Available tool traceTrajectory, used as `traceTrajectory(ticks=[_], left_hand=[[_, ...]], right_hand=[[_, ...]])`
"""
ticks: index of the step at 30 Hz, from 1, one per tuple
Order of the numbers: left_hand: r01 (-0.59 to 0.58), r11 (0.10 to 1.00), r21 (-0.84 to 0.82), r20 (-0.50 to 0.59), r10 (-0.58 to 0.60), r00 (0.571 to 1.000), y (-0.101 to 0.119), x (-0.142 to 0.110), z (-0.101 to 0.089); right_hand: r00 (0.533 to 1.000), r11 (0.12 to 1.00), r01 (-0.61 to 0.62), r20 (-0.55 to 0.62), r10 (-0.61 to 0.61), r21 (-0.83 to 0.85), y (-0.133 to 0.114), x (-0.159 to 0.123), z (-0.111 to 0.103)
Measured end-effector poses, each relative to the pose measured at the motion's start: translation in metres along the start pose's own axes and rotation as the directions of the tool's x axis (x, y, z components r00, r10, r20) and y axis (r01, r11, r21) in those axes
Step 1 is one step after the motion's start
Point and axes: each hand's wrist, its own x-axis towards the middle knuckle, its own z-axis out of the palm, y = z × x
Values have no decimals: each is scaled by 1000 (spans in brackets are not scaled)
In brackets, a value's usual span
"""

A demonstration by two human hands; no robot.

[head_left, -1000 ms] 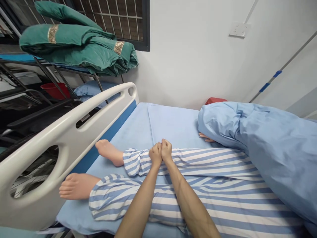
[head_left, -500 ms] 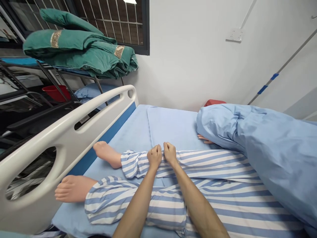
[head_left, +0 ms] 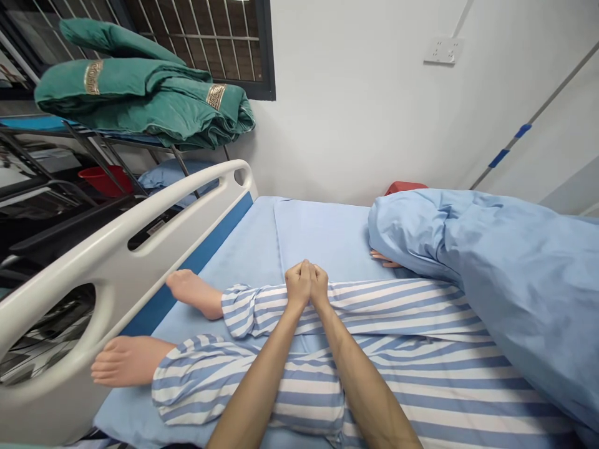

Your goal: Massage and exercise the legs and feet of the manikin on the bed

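A mannequin patient lies on the bed in a blue-and-white striped pyjama suit, with the trouser leg (head_left: 355,305) running across the view. My left hand (head_left: 298,285) and my right hand (head_left: 319,288) are curled closed, knuckles touching, with their fingers pressed into that far trouser leg. Its bare feet (head_left: 194,294) (head_left: 128,362) point left, the nearer one beside the rail. A blue blanket (head_left: 496,287) covers the upper body, and a mannequin hand (head_left: 384,259) shows at its edge.
A white bed rail (head_left: 116,262) with a blue strip runs along the left side. Blue sheets (head_left: 318,237) cover the mattress. Beyond stand a neighbouring bed with green folded quilts (head_left: 140,93), a red basin (head_left: 105,181), a barred window (head_left: 206,43) and a wall socket (head_left: 443,51).
My hands have come together from slightly apart, and the knuckles now touch. The trouser cloth between them no longer rises. The whole scene has shifted slightly left in view.
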Motion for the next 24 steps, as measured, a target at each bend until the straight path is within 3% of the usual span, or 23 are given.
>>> traceTrajectory(ticks=[3,7,10,15,20,24], left_hand=[[-13,1000,16,-39,14,999,-4,0,13],[-53,950,308,-13,60,998,-32,-6,19],[-89,902,423,52,75,996,-44,-9,17],[-58,840,539,77,19,997,-37,-7,15],[-67,761,645,93,9,996,-31,-8,21],[-71,745,663,73,31,997,-37,-9,26]], right_hand=[[998,987,-64,-7,66,146,0,5,-5],[994,973,-89,-41,99,212,-2,6,-11],[994,981,-66,-69,80,182,-3,4,-10],[997,996,-47,-54,52,81,-6,4,-13],[991,986,122,62,-115,-112,-23,13,-44],[993,989,117,7,-117,-96,-20,16,-60]])
